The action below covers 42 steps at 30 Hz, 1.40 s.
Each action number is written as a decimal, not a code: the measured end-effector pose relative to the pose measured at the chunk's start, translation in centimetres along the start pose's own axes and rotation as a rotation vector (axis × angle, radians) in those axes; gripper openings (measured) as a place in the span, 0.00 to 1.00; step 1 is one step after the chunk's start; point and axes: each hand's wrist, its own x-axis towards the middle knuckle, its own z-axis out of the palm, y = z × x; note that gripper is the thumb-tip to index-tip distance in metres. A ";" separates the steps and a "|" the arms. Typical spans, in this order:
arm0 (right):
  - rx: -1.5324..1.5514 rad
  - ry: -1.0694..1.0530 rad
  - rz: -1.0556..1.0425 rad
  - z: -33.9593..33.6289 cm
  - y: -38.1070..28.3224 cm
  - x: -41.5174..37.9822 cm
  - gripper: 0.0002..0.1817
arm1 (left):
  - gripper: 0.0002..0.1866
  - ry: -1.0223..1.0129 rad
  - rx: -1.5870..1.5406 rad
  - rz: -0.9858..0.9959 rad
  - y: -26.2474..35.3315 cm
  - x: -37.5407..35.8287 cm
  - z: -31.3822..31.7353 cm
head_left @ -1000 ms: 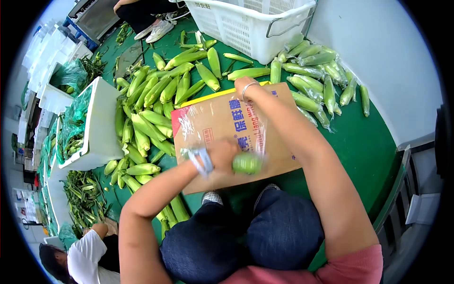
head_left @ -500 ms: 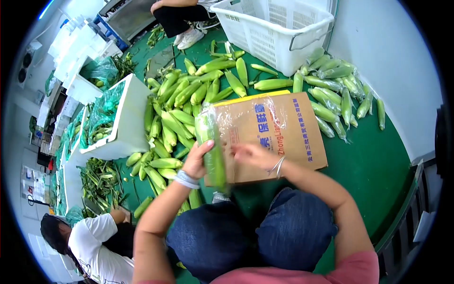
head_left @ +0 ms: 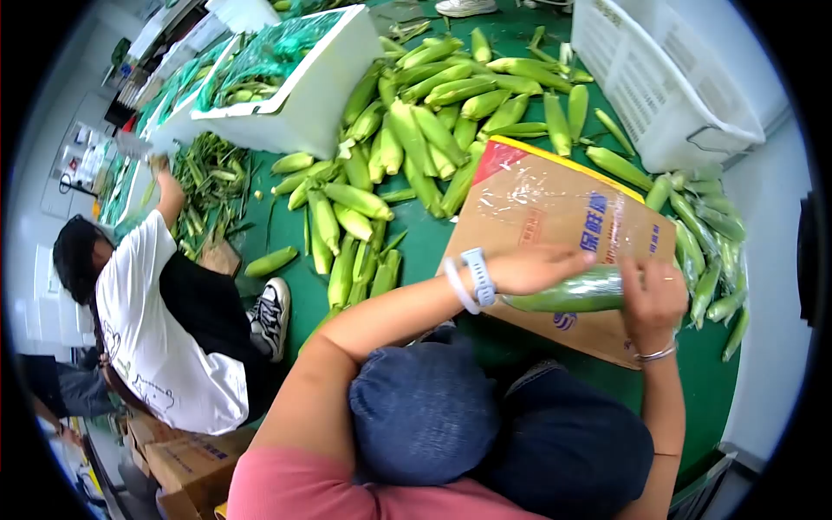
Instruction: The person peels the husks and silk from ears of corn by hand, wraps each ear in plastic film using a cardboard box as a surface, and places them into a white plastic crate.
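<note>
Wrapped corn seems firm but slick, best held mid-length; left hand lies straight-fingered over it, right hand curls at its right end, grip unclear.

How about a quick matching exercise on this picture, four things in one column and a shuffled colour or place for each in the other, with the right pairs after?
Things:
1. Cardboard box under the print
2. Crate at the upper right
3. Corn ear at the right hand
4. Camera wearer's left sleeve

Colour or place:
A. Pink
B. Lengthwise over the cardboard box
C. Brown, with a yellow edge
D. White, with slotted sides

Right pairs: 1-C, 2-D, 3-B, 4-A
</note>
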 end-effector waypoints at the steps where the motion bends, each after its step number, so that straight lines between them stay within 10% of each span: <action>1: 0.045 -0.057 0.064 0.5 1.3 -0.6 0.13 | 0.24 0.038 -0.199 -0.037 -0.5 -0.4 -0.5; 4: 0.246 -0.259 0.495 3.0 6.0 -4.7 0.16 | 0.22 0.140 -0.794 -0.119 -2.0 -1.5 -2.5; 6: 0.259 -0.388 0.843 3.6 10.6 -8.1 0.23 | 0.10 0.994 -0.329 -0.288 -9.1 -4.3 -5.6; 8: -0.012 -0.309 0.902 6.9 17.1 -15.2 0.30 | 0.12 1.397 0.209 -0.510 -20.2 -8.1 -8.8; 11: 0.063 -0.579 1.125 6.9 20.3 -14.9 0.35 | 0.27 1.253 0.443 -1.291 -29.5 -10.7 -11.0; 13: 0.332 -0.219 0.830 11.9 24.6 -21.4 0.36 | 0.38 0.790 0.067 -1.243 -34.4 -11.6 -12.7; 16: 0.297 -0.200 0.853 15.0 24.3 -22.5 0.35 | 0.42 0.626 0.285 -1.272 -34.0 -11.4 -13.7; 19: 0.297 -0.257 0.711 9.1 16.2 -14.2 0.31 | 0.23 0.809 -1.137 -1.038 -35.7 -14.3 -14.3; 22: 0.433 -0.352 0.902 5.2 9.8 -9.1 0.12 | 0.21 0.641 -1.637 -0.706 -20.5 -14.7 -12.3; 26: 0.356 -0.888 0.766 6.8 4.8 -4.6 0.25 | 0.29 0.464 -0.970 -0.187 -5.5 -9.2 -9.1; 29: 0.331 -0.886 0.822 8.0 3.1 -2.1 0.23 | 0.33 0.414 -0.184 0.167 -1.6 -0.4 -7.5; 32: 1.040 -0.940 1.231 10.2 4.0 -3.9 0.17 | 0.35 0.338 0.454 0.437 0.4 7.7 -4.7; 34: 2.043 -0.654 1.405 10.0 5.2 -8.8 0.11 | 0.36 0.313 0.460 0.457 -2.0 11.2 -2.9; 37: 2.388 -0.120 1.306 5.9 8.2 -13.1 0.09 | 0.36 0.155 0.457 0.360 -4.5 13.8 -1.6; 40: 2.475 0.373 1.025 6.2 10.8 -9.2 0.09 | 0.35 -0.011 0.511 0.265 -2.7 11.9 -0.6; 42: 1.922 0.422 0.957 8.5 8.3 -3.1 0.09 | 0.35 -0.014 0.505 0.261 -2.5 11.2 0.6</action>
